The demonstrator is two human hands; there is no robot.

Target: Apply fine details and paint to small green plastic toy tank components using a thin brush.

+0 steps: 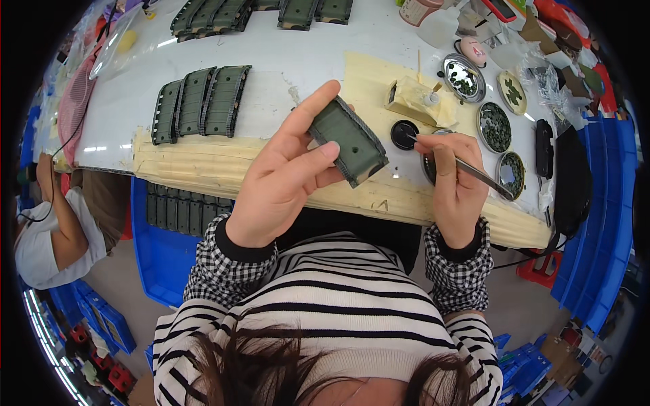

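My left hand (pixel 281 176) grips a dark green, slightly curved rectangular panel (pixel 347 135) with ribbed edges, thumb on its inner face and fingers behind it. A small dark hole shows in that face. In my right hand (pixel 459 193) is a pair of metal tweezers (pixel 486 178). Their pointed end reaches over a small black round dish (pixel 402 139); whether the tips pinch anything is too small to tell. Partly hidden behind my right hand is another round dish. Close by stand round metal dishes (pixel 494 127) of small dark green pieces.
Behind the black dish stands a tape-wrapped block holding a small bottle (pixel 430 99). Similar green panels (pixel 202 103) lie at the table's left and far side. A blue bin (pixel 157 274) with more panels sits below the padded front edge. Another person (pixel 64 237) is at the left.
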